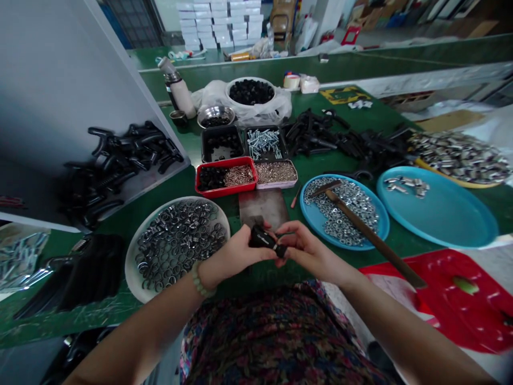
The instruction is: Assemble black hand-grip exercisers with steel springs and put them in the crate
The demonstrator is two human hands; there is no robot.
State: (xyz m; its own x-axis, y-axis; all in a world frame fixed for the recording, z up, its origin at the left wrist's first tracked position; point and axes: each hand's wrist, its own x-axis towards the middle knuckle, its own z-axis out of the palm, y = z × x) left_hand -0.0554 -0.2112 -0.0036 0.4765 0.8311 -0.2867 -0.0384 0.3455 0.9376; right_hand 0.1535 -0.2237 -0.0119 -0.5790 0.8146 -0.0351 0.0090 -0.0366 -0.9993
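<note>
In front of my body, my left hand (237, 250) is closed around a black molded part (261, 237) with white lettering and a pale metallic band near its right end. My right hand (306, 250) has its fingers bent at that banded end, pinching the same part. The fingertips partly hide it, so I cannot tell its exact kind. Just beyond the hands lies a flat metal plate (264, 206). Left of them is a white round tray (132, 256) full of metal rings. On the right, a hammer (360, 224) rests across a blue tray (306, 214) of small nuts.
Behind the plate stand a red bin (227, 193) of black pieces and copper-coloured pins, and a black bin of screws (263, 143). Black handle-like parts (312, 133) are heaped at back right. A grey box (132, 80) rises at left; a red stool (452, 294) sits at right.
</note>
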